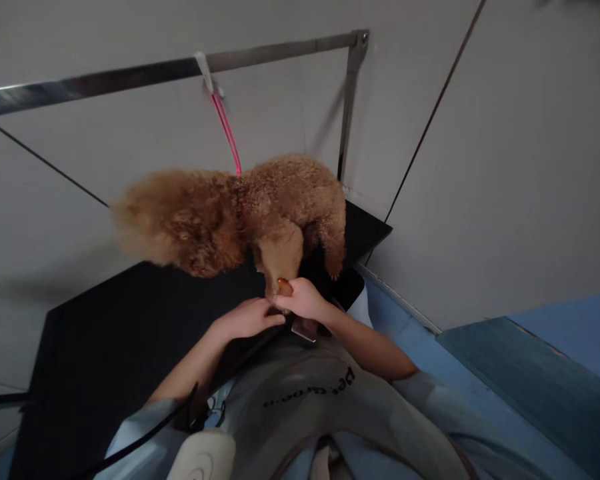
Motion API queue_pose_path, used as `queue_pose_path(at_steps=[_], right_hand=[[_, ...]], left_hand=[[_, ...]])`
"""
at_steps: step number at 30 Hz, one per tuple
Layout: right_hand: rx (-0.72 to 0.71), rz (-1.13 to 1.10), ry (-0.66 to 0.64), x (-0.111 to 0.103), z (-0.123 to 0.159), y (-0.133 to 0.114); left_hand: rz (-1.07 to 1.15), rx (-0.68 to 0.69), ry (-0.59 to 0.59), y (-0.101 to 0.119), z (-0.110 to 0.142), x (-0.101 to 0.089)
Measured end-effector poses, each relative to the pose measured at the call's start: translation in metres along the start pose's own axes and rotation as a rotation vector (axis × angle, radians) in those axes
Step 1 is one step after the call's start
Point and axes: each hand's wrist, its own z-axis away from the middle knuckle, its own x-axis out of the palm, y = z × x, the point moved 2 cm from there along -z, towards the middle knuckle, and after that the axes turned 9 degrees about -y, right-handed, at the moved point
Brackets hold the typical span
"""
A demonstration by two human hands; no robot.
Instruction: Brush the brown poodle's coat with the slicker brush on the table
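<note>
A curly brown dog [295, 190] stands on a black table [180, 313], with its fluffy head to the left, blurred by motion. My left hand [253, 317] is at the lower end of its near front leg [283, 250]; the fingers are closed round the paw, which is mostly hidden. Close beside it, my right hand [305, 298] grips a slicker brush by its wooden handle [284, 287]. The brush's flat head [305, 329] points down toward my apron, and its pin side does not show clearly.
A metal rail [280, 52] crosses above the dog. From it hangs a pink loop [227, 130] reaching the dog's neck. A grey wall [530, 167] stands behind. My apron [320, 393] touches the table's near edge; a white device [203, 453] with a black cable lies below.
</note>
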Motion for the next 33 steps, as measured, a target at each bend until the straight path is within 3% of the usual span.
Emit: queue_pose_path(at_steps=[2, 3, 4, 6, 8, 9, 12, 15, 19, 21, 23, 25, 27, 29, 33], right_hand=[[-0.026, 0.014, 0.031, -0.001, 0.006, -0.008], [-0.050, 0.012, 0.046, -0.001, 0.011, -0.013], [-0.076, 0.001, 0.067, -0.001, 0.017, -0.017], [-0.121, -0.069, 0.113, 0.000, 0.032, -0.021], [-0.147, -0.184, 0.152, 0.004, 0.052, -0.015], [-0.147, -0.227, 0.166, 0.007, 0.062, -0.008], [-0.040, -0.249, 0.117, 0.022, 0.088, 0.024], [0.111, -0.336, -0.036, 0.028, 0.105, 0.049], [0.022, -0.553, -0.241, 0.009, 0.122, 0.040], [-0.076, -0.651, -0.393, 0.005, 0.127, 0.029], [-0.152, -0.681, -0.420, 0.010, 0.126, 0.021], [-0.200, -0.526, -0.212, 0.020, 0.115, 0.017], [-0.250, -0.205, 0.101, 0.028, 0.099, 0.010], [-0.337, 0.124, 0.302, 0.028, 0.076, -0.007], [-0.513, 0.455, 0.529, -0.014, 0.020, -0.057]], left_hand=[[-0.300, -0.021, 0.282, 0.007, 0.003, -0.021], [-0.408, 0.013, 0.352, 0.012, 0.001, -0.029], [-0.486, 0.089, 0.358, 0.017, -0.003, -0.035], [-0.543, 0.310, 0.254, 0.026, -0.013, -0.043], [-0.490, 0.464, 0.239, 0.034, -0.018, -0.050], [-0.436, 0.498, 0.290, 0.037, -0.019, -0.054], [-0.230, 0.495, 0.472, 0.047, -0.015, -0.064], [-0.016, 0.453, 0.565, 0.058, -0.015, -0.072], [0.188, 0.387, 0.732, 0.077, -0.023, -0.087], [0.224, 0.379, 0.725, 0.088, -0.026, -0.092], [0.242, 0.348, 0.670, 0.098, -0.027, -0.094], [0.262, 0.301, 0.637, 0.106, -0.027, -0.097], [0.310, 0.260, 0.651, 0.113, -0.024, -0.104], [0.343, 0.225, 0.702, 0.123, -0.022, -0.116], [0.247, 0.163, 0.788, 0.155, -0.020, -0.150]])
